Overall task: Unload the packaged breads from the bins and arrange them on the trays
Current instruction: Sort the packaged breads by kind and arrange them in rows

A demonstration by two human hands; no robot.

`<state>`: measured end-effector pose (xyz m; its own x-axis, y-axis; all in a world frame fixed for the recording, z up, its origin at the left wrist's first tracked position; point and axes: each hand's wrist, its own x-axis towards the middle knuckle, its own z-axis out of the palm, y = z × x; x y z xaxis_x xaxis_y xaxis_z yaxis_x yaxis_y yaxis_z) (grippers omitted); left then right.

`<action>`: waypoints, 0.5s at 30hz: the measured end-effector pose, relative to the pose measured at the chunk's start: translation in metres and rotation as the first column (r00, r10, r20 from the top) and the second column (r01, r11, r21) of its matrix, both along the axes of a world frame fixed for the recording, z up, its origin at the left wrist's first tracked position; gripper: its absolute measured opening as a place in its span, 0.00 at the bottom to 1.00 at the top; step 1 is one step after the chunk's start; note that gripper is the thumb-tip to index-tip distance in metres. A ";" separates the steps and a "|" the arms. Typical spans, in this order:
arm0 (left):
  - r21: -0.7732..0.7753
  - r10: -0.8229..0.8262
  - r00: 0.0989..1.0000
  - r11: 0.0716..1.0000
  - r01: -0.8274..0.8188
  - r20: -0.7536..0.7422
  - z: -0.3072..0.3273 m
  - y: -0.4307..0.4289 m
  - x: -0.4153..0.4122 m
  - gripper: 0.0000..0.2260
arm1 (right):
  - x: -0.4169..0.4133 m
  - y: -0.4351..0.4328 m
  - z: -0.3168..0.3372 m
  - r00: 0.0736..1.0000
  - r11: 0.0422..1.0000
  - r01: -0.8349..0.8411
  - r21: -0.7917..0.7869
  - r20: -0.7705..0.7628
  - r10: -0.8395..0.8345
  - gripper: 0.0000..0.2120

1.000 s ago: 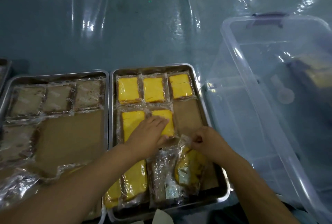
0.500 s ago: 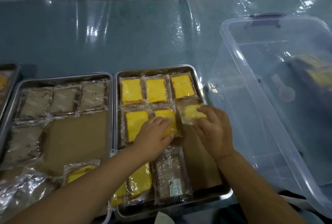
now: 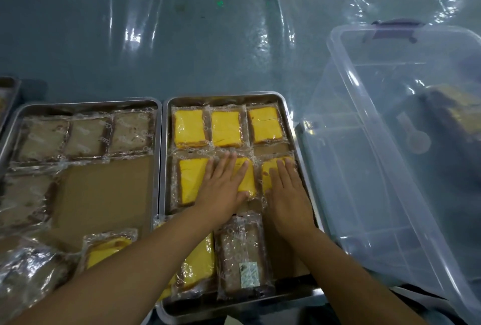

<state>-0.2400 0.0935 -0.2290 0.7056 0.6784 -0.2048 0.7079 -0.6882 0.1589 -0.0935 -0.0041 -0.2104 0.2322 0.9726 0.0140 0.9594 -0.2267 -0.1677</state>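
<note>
My left hand lies flat, fingers straight and spread, pressing the middle clear-wrapped yellow bread slice of the second row. My right hand, just as flat, presses the end wrapped yellow slice just beside it. Both slices lie in the shallow steel tray, in front of three more yellow slices. A second steel tray holding wrapped brown breads touches it on the left. The large clear plastic bin stands to the right.

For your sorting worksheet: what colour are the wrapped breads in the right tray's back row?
The clear-wrapped rectangular breads are yellow; the head view shows them best.
</note>
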 end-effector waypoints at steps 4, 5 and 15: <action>0.007 -0.014 0.999 1.000 0.014 -0.040 -0.006 0.007 -0.001 0.32 | 0.003 0.007 -0.017 0.996 0.989 -0.013 -0.148 0.087 0.027 0.27; 0.012 -0.019 0.999 1.000 0.020 -0.041 -0.007 0.008 -0.002 0.32 | 0.004 0.009 -0.019 0.993 0.984 -0.009 -0.176 0.111 0.029 0.28; 0.052 -0.067 0.997 0.996 0.068 -0.027 -0.016 0.013 -0.009 0.34 | 0.010 0.032 -0.016 0.992 0.986 -0.065 -0.153 0.101 0.081 0.30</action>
<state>-0.2495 0.1067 -0.2446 0.7452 0.6398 -0.1881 0.6629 -0.7414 0.1043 -0.0835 0.0283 -0.2260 0.1651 0.9800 -0.1115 0.9849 -0.1697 -0.0337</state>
